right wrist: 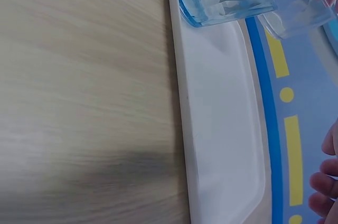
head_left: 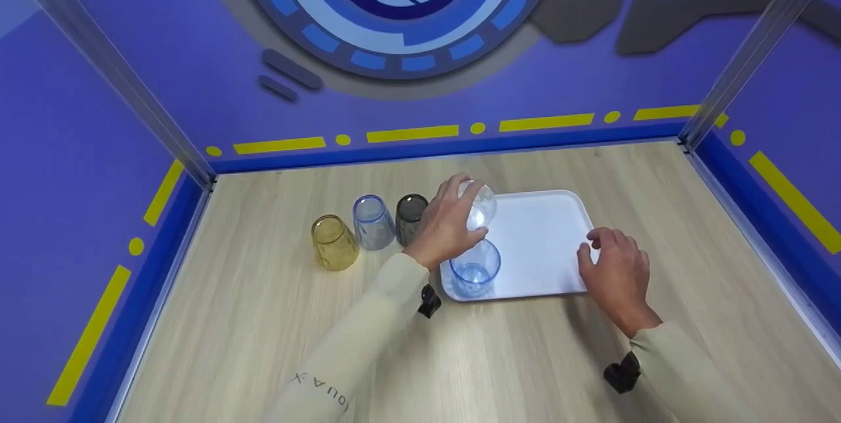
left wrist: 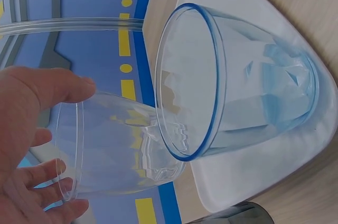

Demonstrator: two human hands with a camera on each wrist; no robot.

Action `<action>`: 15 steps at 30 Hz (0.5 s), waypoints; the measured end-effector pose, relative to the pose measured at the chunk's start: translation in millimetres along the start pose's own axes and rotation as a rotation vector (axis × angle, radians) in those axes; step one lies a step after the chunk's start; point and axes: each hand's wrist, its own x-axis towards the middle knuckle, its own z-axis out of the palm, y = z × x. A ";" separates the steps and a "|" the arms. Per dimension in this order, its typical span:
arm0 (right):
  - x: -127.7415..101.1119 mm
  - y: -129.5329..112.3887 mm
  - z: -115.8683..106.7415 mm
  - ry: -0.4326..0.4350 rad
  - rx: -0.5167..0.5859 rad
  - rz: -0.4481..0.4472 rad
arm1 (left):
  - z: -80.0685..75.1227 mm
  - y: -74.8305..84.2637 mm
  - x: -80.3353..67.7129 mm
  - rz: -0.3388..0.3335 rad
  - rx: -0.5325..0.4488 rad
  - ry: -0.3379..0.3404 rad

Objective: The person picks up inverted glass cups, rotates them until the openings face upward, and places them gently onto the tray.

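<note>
My left hand (head_left: 448,224) holds a clear glass (head_left: 483,206) over the left part of a white tray (head_left: 535,245). In the left wrist view, thumb and fingertips grip that clear glass (left wrist: 119,145) around its rim, its base pointing away from the palm. A light-blue glass (head_left: 474,273) stands upright, mouth up, in the tray's near left corner, close below the left hand. My right hand (head_left: 616,273) is by the tray's right edge, fingers loosely bent and holding nothing; only its fingertips (right wrist: 323,186) show in the right wrist view.
Left of the tray, an amber glass (head_left: 335,244), a blue-rimmed glass (head_left: 374,222) and a grey glass (head_left: 410,218) stand upside down in a row on the wooden table (head_left: 263,318). Purple-blue panels (head_left: 420,111) wall in the table at the back and both sides.
</note>
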 end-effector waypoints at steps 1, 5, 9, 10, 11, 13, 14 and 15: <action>-0.2 0.6 0.0 -0.005 -0.003 0.002 | 0.3 -0.5 0.4 0.001 -0.001 0.000; -0.7 3.7 0.2 -0.021 -0.013 0.014 | 1.1 -1.8 2.2 -0.006 -0.006 -0.009; -0.8 7.3 0.5 -0.030 -0.019 0.030 | 2.9 -2.2 4.3 -0.024 -0.008 -0.023; -1.0 8.2 0.8 -0.036 -0.021 0.037 | 3.7 -2.4 4.8 -0.028 -0.008 -0.026; -1.3 9.0 0.9 -0.042 -0.021 0.044 | 4.3 -2.7 5.1 -0.029 -0.009 -0.027; -1.8 10.4 0.6 -0.061 -0.023 0.060 | 5.8 -3.6 5.4 -0.026 -0.007 -0.025; -2.1 11.5 1.0 -0.067 -0.023 0.066 | 6.8 -4.2 5.6 -0.022 -0.008 -0.022; -2.5 12.5 1.0 -0.071 -0.023 0.071 | 7.7 -4.8 5.8 -0.019 -0.008 -0.019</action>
